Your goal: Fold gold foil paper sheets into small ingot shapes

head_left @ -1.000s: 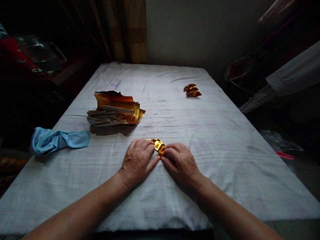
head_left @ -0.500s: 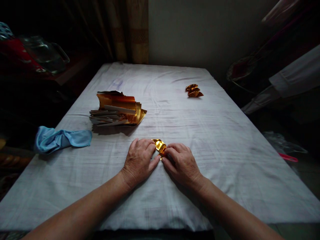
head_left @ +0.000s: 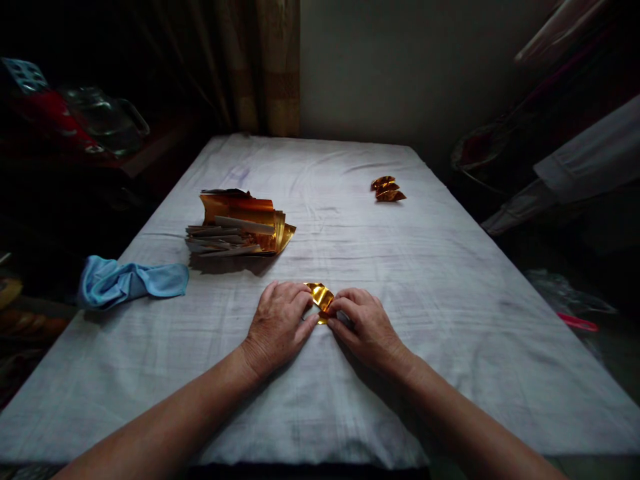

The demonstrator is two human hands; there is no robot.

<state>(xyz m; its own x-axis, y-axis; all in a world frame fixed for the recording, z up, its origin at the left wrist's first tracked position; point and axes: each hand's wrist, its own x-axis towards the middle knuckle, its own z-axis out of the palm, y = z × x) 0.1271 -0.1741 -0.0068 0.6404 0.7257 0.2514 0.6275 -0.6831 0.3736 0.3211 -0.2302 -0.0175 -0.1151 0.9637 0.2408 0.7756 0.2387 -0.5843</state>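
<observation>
A small piece of shiny gold foil paper (head_left: 321,297), partly folded, lies on the white cloth between my two hands. My left hand (head_left: 281,318) grips its left side, thumb toward me and fingers along the far edge. On the other side, my right hand (head_left: 367,325) pinches the foil paper with bent fingers and thumb. The fingers hide both ends of the piece. Beyond my left hand lies a loose stack of gold foil sheets (head_left: 245,212) with grey undersides. Several folded gold foil pieces (head_left: 388,189) sit together at the far right.
A crumpled light blue cloth (head_left: 133,283) lies at the table's left edge. White cloth covers the table (head_left: 450,333). A glass jug (head_left: 103,120) stands on dark furniture at left, beside something red. Off the right edge are clear plastic and a pink strip (head_left: 577,323).
Both hands stay on the foil paper; the right thumb has shifted slightly right, and more gold shows at the near edge. The whole view has shifted slightly.
</observation>
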